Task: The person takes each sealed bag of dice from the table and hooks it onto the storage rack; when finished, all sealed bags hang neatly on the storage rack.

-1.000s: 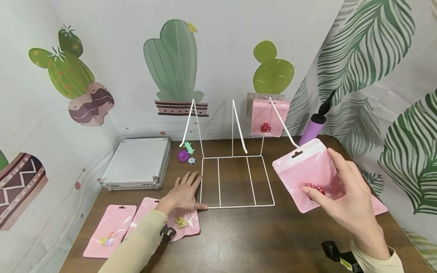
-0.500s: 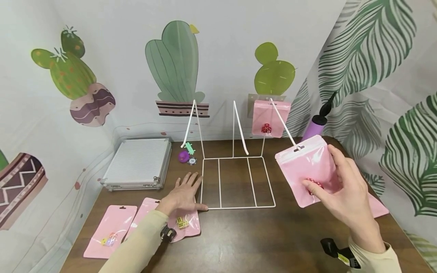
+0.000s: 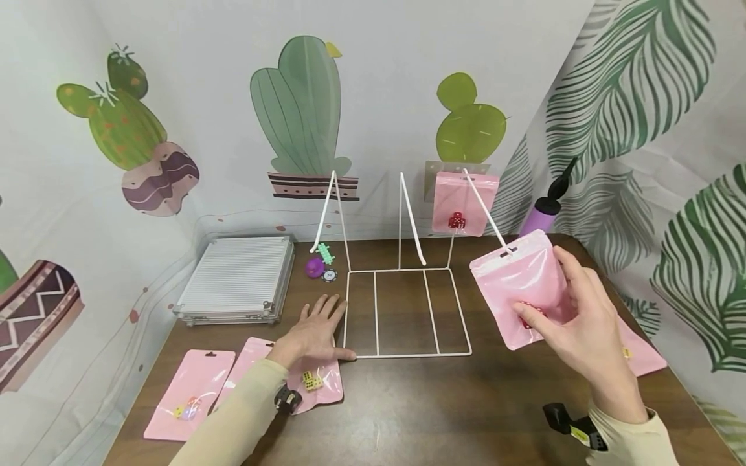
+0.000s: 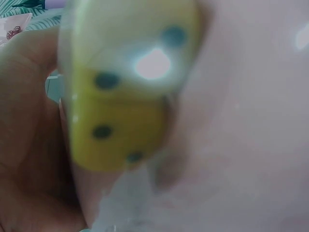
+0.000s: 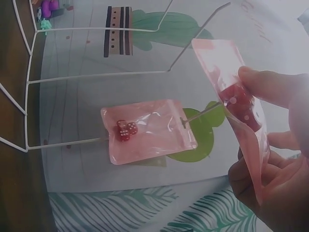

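Observation:
My right hand (image 3: 588, 330) pinches a pink zip pouch (image 3: 515, 281) with red dice (image 5: 239, 104) in it, between thumb and fingers. Its hang hole is at the tip of the right hook (image 3: 488, 211) of a white wire display rack (image 3: 408, 356); in the right wrist view the hook meets the pouch. Further back on that hook hangs another pink pouch (image 3: 449, 200) with red dice. My left hand (image 3: 311, 333) lies with fingers spread at the rack's left side, its thumb on the front left corner. A pouch with yellow dice (image 3: 311, 380) lies partly under it.
Two more pink pouches, one at far left (image 3: 192, 372) and one overlapped (image 3: 247, 356), lie on the table. Another pouch (image 3: 641, 349) lies behind my right hand. A silver case (image 3: 233, 275), purple duck (image 3: 315, 267), green figure (image 3: 325, 254), poker chip (image 3: 329, 276) and purple pump (image 3: 539, 219) stand around.
My right hand has brought the pouch slightly up and left, so its hole now meets the right hook's tip. My left hand has stayed in place.

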`<state>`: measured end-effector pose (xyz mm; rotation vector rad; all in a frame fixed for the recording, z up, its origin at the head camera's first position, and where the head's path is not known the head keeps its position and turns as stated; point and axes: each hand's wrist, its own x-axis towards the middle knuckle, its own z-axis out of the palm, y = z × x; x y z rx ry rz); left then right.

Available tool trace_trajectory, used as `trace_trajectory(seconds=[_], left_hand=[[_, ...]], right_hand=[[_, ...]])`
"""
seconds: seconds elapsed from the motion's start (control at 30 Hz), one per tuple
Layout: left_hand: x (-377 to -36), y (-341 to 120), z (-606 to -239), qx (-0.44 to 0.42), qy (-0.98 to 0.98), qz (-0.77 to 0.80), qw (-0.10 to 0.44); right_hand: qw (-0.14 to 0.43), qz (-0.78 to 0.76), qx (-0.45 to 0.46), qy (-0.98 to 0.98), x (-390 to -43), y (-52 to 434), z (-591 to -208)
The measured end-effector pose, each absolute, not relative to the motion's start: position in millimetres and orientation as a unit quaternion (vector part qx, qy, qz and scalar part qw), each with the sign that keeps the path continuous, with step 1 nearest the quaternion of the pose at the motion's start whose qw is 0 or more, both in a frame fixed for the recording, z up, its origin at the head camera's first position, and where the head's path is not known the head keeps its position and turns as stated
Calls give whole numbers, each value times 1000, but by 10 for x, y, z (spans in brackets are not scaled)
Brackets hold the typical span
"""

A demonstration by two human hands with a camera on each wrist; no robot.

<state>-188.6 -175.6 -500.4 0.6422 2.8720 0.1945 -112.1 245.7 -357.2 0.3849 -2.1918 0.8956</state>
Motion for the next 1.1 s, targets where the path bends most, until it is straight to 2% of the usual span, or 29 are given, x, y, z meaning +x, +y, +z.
trace_trajectory(seconds=[0.57,0.7,0.87,1.1], left_hand=[[-1891,-1752,-5006,213,970,64,100],[-1894,-1745,-5017,211,970,58,102],[-1886,-1756,-5012,214,970,59,102],[-1879,-1741,-4991,217,969,63,96]], right_hand=[[373,360,122,-846,-1429,2317,-3737],[411,345,101,-838,-1685,2222,-3811],[454,313,89,-829,-2165,2026,-3911],[445,309,19,-840,-2714,1792,-3983]])
